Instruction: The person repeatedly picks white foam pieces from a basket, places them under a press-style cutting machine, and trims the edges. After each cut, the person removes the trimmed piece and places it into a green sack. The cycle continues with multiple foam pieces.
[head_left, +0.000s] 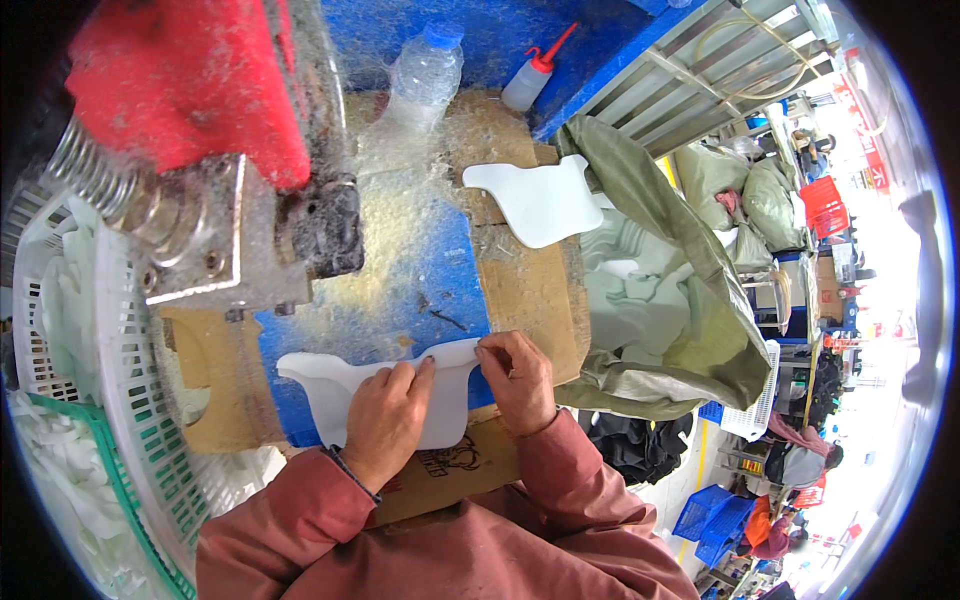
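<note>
So both bare hands are on a white shaped sheet (450, 402) with a wavy outline, which lies at the near edge of a dusty blue board (440, 270), right in front of the wearer. The right hand (518, 380) has its thumb and forefinger pinched on the sheet's upper right corner, other fingers curled in. The left hand (388, 418) is bent over the middle of the top edge with its fingertips on the sheet; can't tell if it's gripping or just pressing, since the underside is hidden. That top edge looks raised a bit between the hands.

Further off to the right, a second white sheet (548, 205) of similar shape lies on brown cardboard (530, 300), just beside an olive sack (740, 340) with a load of pale pieces (630, 290) inside. At the back there's a clear plastic bottle (425, 80) with a blue cap, plus a squeeze bottle (524, 87) with a red nozzle. A machine head with a red cover (190, 85) hangs over the board's left side, pale dust all around.
</note>
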